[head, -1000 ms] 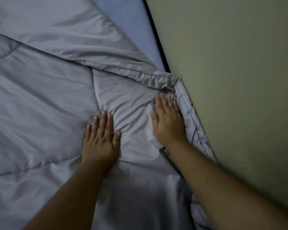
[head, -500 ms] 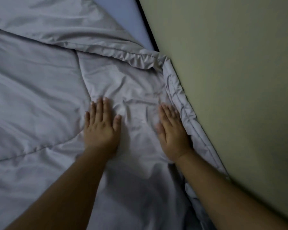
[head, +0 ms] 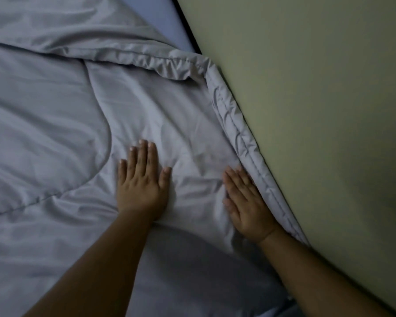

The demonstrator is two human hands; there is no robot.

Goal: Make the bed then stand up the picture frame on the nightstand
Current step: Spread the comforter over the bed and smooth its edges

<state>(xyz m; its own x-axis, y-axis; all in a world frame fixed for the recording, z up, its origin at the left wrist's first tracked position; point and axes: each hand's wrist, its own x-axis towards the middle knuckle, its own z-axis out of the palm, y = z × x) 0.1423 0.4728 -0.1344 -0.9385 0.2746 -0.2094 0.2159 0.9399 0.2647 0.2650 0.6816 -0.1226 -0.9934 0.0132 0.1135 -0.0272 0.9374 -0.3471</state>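
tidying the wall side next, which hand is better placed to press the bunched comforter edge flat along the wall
Right. The right hand lies flat on the comforter directly beside its bunched edge against the wall. The left hand rests flat further toward the bed's middle, away from that edge.

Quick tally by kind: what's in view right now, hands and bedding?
Hands: 2, left hand and right hand, both flat on the comforter
Grey comforter: 1
Blue sheet: 1
Wall: 1
Total: 5
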